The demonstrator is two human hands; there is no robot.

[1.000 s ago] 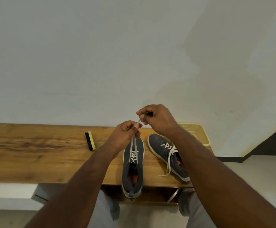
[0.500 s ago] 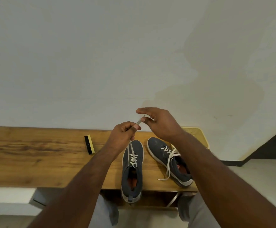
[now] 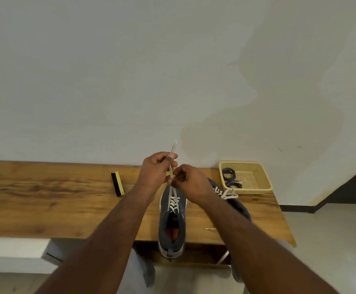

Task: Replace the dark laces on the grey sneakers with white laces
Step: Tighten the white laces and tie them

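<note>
A grey sneaker [image 3: 172, 225] stands lengthwise on the wooden table [image 3: 45, 200], heel over the front edge, with a white lace [image 3: 174, 203] crossed through its eyelets. My left hand [image 3: 157, 172] grips both lace ends above the toe, and their tips stick up past the fist. My right hand [image 3: 191, 183] pinches the same strands just below it. The second grey sneaker [image 3: 239, 205] lies to the right, mostly behind my right forearm, with a loose white lace [image 3: 227, 194]. Dark laces [image 3: 231, 178] lie coiled in the basket.
A yellow woven basket [image 3: 257, 174] sits at the table's back right against the wall. A black-and-yellow brush [image 3: 117, 183] lies to the left of my hands. A lace tip [image 3: 210, 228] rests on the table near the front edge. Floor drops away right of the table.
My right hand came down from above the left hand and now pinches the strands below it. The left hand rose slightly, and the lace ends now stick up above it.
</note>
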